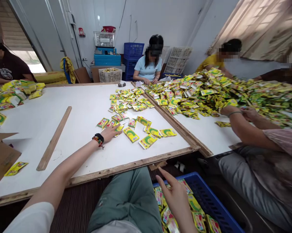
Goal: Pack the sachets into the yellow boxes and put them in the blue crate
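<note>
My left hand [110,132] reaches over the white table with its fingers stretched out, touching a yellow packet [118,129] in a loose group. Near it lie several more yellow and green packets, among them one packet [131,134] just right of my fingertips and another [148,141] closer to the table edge. Below the edge, my right hand [176,195] hangs over a blue basket [209,197], fingers apart and nothing in them. Many packets [198,221] lie inside that basket, partly hidden by my hand and forearm.
A wooden strip [54,139] lies on the white table [85,106], left of my arm. An open cardboard box [5,158] stands at the left. Beyond the wooden divider [184,139] rises a big packet heap [199,90]. Co-workers sit around, one person's arm [243,126] at the right.
</note>
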Motion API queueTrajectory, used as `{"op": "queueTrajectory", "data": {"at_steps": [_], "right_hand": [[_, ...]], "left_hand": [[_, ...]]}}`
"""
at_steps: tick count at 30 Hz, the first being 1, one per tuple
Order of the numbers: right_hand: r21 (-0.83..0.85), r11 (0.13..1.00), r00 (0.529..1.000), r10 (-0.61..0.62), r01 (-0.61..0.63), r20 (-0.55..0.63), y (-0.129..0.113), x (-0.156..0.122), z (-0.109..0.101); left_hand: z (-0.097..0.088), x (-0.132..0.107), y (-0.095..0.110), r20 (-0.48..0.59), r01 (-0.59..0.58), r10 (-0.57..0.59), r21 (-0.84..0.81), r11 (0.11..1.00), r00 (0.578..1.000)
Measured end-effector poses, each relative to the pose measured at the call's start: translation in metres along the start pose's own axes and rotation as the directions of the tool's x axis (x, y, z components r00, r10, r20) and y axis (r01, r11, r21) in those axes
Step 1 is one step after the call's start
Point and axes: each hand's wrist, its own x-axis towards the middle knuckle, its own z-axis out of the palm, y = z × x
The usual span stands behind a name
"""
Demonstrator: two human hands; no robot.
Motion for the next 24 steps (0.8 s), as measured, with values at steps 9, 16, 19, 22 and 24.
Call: {"op": "queueTrajectory", "data": {"at_steps": [9, 16, 19, 22, 24], "right_hand": [[0.301, 0.923, 0.968, -0.249, 0.24, -0.007, -0.054, 0.036, 0.049], [0.838, 0.54, 0.953, -0.201, -0.085, 0.226, -0.068, 0.036, 0.062], [0.875, 0.465, 0.958, -0.16, -0.139, 0.237, -0.068, 0.029, 0.069], [0.84, 0.533, 0.989, -0.037, -0.104, 0.146, -0.069, 0.027, 0.077], [0.775, 0.631, 0.999, 0.017, -0.038, 0.035, -0.068, 0.027, 0.08]], "left_hand": [[-0.01, -0.055, 0.092, -0.157, -0.303, 0.279, -0.16, 0.939, 0.947], [0.039, -0.088, 0.127, -0.415, -0.088, -0.205, -0.586, 0.806, 0.886], [0.059, -0.089, 0.132, -0.449, -0.071, -0.318, -0.661, 0.747, 0.835], [0.07, -0.09, 0.14, -0.487, -0.094, -0.397, -0.715, 0.693, 0.778], [0.076, -0.091, 0.145, -0.47, -0.099, -0.403, -0.737, 0.668, 0.785]]}}
